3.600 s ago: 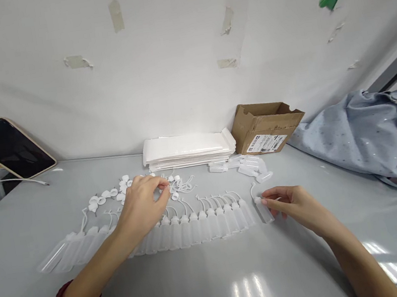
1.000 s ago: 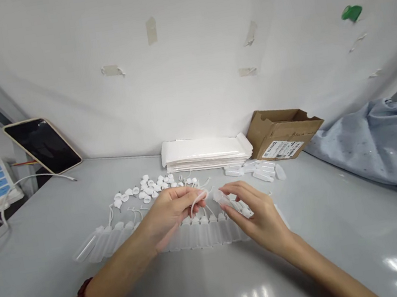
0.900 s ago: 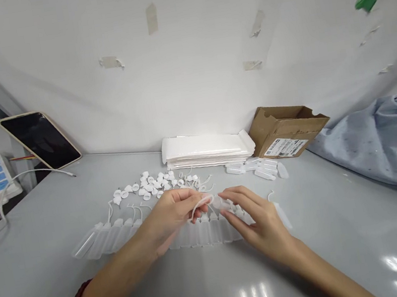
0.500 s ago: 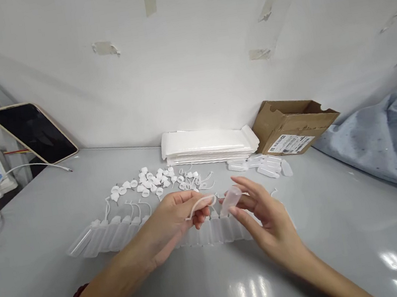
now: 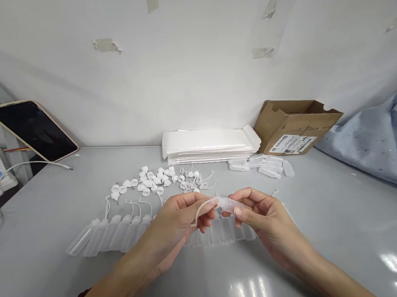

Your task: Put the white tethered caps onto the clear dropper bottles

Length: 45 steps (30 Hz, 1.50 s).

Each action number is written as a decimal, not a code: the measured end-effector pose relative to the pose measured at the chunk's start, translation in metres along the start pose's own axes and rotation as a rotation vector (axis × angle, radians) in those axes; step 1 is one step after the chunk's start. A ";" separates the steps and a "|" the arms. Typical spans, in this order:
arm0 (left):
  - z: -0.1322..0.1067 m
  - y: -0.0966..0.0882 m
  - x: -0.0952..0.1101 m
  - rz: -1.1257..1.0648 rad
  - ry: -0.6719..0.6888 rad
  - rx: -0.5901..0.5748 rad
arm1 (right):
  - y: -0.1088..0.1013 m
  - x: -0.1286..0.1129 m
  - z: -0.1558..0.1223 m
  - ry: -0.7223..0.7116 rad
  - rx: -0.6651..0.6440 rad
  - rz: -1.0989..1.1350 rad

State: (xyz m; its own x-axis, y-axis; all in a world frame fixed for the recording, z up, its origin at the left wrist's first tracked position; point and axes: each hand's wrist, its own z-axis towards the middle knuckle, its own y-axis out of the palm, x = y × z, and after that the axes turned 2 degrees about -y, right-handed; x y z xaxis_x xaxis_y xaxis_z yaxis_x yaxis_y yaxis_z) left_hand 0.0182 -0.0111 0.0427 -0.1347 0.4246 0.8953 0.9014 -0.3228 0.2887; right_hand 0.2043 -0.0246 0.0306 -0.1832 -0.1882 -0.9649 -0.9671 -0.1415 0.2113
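Both hands meet above a row of small clear plastic bottles [image 5: 121, 228] lying side by side on the grey table [image 5: 37, 274]. My right hand [image 5: 265, 215] pinches one small clear bottle [image 5: 230, 203], held nearly level. My left hand [image 5: 179, 219] pinches a white cap with a thin curved tail [image 5: 204, 208] against the bottle's mouth. A scatter of loose white caps [image 5: 151, 182] lies just behind the row. The middle of the row is hidden by my hands.
A stack of white bags [image 5: 209, 144] lies at the wall, with an open cardboard box [image 5: 295, 125] and a few loose bottles [image 5: 271, 167] to its right. A blue-grey cloth [image 5: 389, 143] fills the right. A tablet [image 5: 33, 129] leans at far left.
My left hand picked a cap from the scatter and my right lifted a bottle from the row's end. In the last half second the bottle tilted level and met the cap.
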 end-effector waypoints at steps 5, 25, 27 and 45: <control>-0.002 0.002 0.001 0.051 -0.005 0.024 | 0.001 0.001 -0.002 -0.009 -0.042 -0.046; -0.010 0.007 -0.002 0.648 0.435 0.151 | 0.008 0.011 -0.015 -0.207 -0.156 -0.315; -0.010 0.008 -0.002 0.698 0.449 0.161 | 0.008 0.012 -0.015 -0.210 -0.167 -0.308; -0.013 0.016 -0.019 0.990 0.769 0.112 | 0.009 -0.003 -0.017 -0.010 -0.075 0.065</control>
State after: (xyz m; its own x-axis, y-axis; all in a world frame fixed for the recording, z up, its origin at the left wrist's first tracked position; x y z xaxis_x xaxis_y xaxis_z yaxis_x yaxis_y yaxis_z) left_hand 0.0297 -0.0357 0.0349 0.4470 -0.5716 0.6881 0.7780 -0.1312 -0.6145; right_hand 0.1988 -0.0421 0.0378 -0.2473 -0.1896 -0.9502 -0.9372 -0.2020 0.2843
